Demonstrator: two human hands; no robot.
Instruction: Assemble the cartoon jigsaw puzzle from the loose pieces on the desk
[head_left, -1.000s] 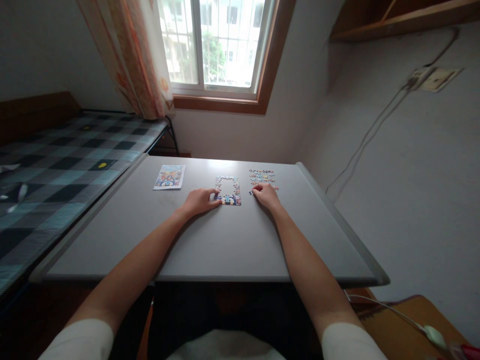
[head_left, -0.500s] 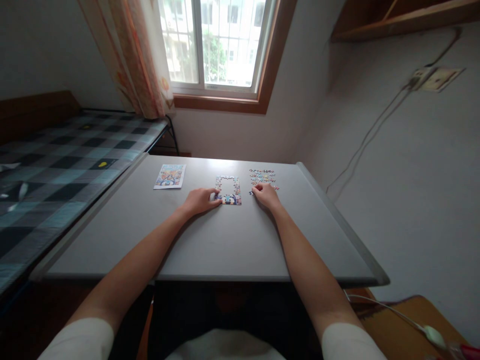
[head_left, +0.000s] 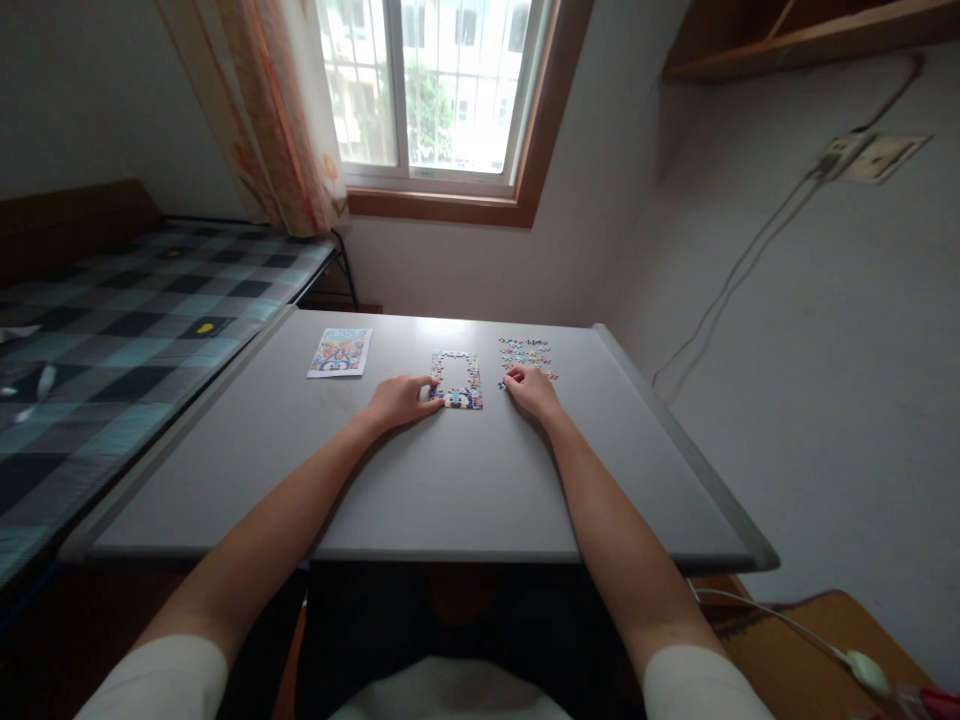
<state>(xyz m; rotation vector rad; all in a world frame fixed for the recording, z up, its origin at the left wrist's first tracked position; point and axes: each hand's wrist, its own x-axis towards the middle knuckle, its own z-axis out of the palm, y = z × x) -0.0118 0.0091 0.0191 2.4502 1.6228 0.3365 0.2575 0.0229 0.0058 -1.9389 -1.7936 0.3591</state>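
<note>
Nothing legible in view. Sheet (head_left: 339, 353), left of and beyond the left hand (head_left: 401, 400): any lettering too small to read. Puzzle (head_left: 465, 398) at that hand's fingertips and pieces (head_left: 529, 352) beyond the right hand (head_left: 530, 388): same. Marks by the patch (head_left: 205, 329), far left of the left hand: unreadable.

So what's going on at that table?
A person has both hands at a puzzle. The left hand is at the left edge of the puzzle, which is joined around the outside with a gap in the middle. The right hand is at the loose pieces; I can't tell if it grips one. A picture lies farther left.
</note>
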